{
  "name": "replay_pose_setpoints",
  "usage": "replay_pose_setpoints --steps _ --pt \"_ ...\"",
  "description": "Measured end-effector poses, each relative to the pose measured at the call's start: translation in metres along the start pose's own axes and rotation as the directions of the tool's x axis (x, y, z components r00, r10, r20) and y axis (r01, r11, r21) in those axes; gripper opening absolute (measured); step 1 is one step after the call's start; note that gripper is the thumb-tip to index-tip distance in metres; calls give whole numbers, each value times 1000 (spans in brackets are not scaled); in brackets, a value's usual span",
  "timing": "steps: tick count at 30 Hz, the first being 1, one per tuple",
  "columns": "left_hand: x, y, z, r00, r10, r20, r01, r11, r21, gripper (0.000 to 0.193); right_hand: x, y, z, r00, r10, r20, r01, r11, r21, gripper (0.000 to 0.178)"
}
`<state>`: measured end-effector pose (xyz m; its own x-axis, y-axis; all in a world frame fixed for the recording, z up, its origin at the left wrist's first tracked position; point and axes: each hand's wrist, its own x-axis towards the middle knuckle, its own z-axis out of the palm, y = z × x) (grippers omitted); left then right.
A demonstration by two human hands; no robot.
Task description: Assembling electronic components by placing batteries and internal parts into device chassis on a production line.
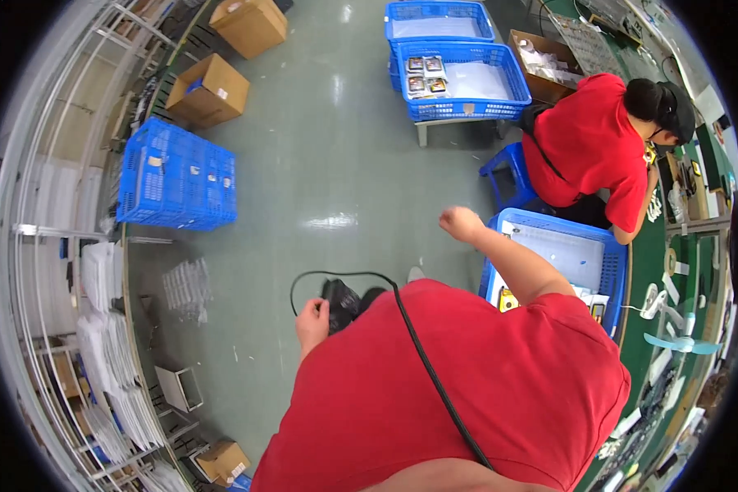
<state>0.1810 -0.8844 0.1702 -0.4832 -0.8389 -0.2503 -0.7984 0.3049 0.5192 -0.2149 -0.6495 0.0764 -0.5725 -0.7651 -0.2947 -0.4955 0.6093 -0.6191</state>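
Observation:
My left hand [312,325] hangs low at my left side, with its fingers curled and the thumb pressed in. Whatever lies inside it, if anything, is hidden. Right beside it is a black pouch-like thing [340,303], and a black cord [395,289] loops past the hand and runs over my red shirt. My right hand [462,223] is stretched forward over the floor as a closed fist, and I see nothing in it. Nearest to that arm, on the right, stands a blue crate [500,220] holding a white sheet and a few small yellow and black packaged items.
A person in red [586,143] sits on a blue stool [512,176] at the green workbench [649,266] on the right. Ahead, blue crates [467,111] stand on a low stand. Blue crates [180,176] and cardboard boxes [209,90] line the left, beside shelving [66,230].

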Motion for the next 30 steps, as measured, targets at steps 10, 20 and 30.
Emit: replay_pose_setpoints --steps 10,20,30 --pt "280 122 40 984 170 52 -174 982 79 22 254 47 -76 955 273 -118 -231 930 284 33" --pt "523 281 124 915 178 361 -240 961 135 24 500 211 -103 646 762 -46 -504 471 724 33" --pt "604 331 219 908 14 419 -14 1000 -4 20 682 342 -97 583 813 -15 -454 341 823 46"
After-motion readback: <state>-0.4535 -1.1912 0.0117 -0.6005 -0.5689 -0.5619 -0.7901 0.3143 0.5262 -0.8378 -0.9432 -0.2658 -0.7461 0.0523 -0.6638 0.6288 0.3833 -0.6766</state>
